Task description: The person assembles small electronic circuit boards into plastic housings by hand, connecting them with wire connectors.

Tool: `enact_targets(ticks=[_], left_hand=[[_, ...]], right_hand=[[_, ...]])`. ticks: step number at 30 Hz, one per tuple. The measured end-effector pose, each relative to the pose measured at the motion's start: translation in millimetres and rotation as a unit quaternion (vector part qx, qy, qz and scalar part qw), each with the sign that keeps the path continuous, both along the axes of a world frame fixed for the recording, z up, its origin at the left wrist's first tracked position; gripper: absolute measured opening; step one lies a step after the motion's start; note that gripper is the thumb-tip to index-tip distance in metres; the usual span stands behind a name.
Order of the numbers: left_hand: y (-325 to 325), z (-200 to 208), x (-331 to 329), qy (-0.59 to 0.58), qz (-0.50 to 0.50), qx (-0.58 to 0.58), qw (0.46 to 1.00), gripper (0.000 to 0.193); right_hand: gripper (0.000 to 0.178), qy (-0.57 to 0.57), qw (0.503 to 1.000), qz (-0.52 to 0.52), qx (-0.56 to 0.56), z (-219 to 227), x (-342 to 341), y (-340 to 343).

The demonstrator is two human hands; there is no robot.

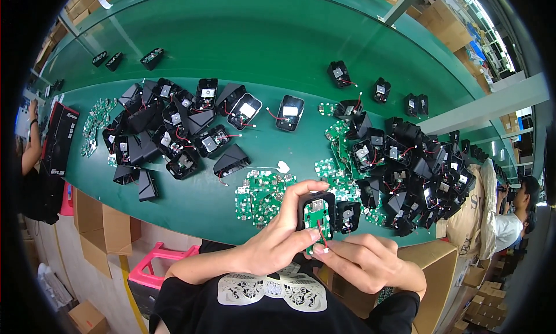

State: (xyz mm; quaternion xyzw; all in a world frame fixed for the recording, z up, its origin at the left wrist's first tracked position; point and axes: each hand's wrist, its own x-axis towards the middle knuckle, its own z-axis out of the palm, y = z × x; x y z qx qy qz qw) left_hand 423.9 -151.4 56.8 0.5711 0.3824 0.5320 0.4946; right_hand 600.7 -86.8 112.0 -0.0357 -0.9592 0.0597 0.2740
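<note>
Black plastic housing [332,207]: left hand [280,240] wraps it and green rectangular circuit board [311,217]; right hand [366,263], fingertips closed, pinches white plug [326,250]. Keep red wire [319,230] slack.

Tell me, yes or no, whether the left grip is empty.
No, the left grip wraps around a black case, its thumb on the green board.

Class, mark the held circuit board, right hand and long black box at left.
Circuit board [313,219]: head view, green face.
Right hand [366,263]: head view, back of the hand.
Black box [59,138]: head view, middle of its face.
</note>
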Motion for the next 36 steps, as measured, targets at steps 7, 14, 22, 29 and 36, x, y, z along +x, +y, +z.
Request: enact_targets(ticks=[7,14,22,29,36], left_hand=[[-3.6,15.7,-0.9,-0.122,-0.031,-0.17,0.977,0.056],[-1.9,15.3,-0.2,-0.103,-0.029,-0.131,0.986,0.056],[2.4,18.6,-7.3,-0.155,-0.088,-0.223,0.958,0.053],[3.7,10.6,-1.4,-0.021,-0.018,-0.059,0.998,0.046],[3.1,13.2,-4.6,-0.072,0.03,-0.089,0.993,0.046]], right_hand=[[0.029,-0.036,0.999,-0.022,0.035,4.6,-0.1,-3.6],[0.027,-0.067,0.996,-0.037,-0.053,8.4,-2.7,-0.4],[0.027,-0.063,0.997,-0.02,-0.046,6.1,-4.0,3.7],[0.031,-0.057,0.998,-0.025,-0.032,-0.3,-6.3,6.6],[0.036,0.011,0.985,-0.102,-0.14,-3.6,-4.5,10.8]])
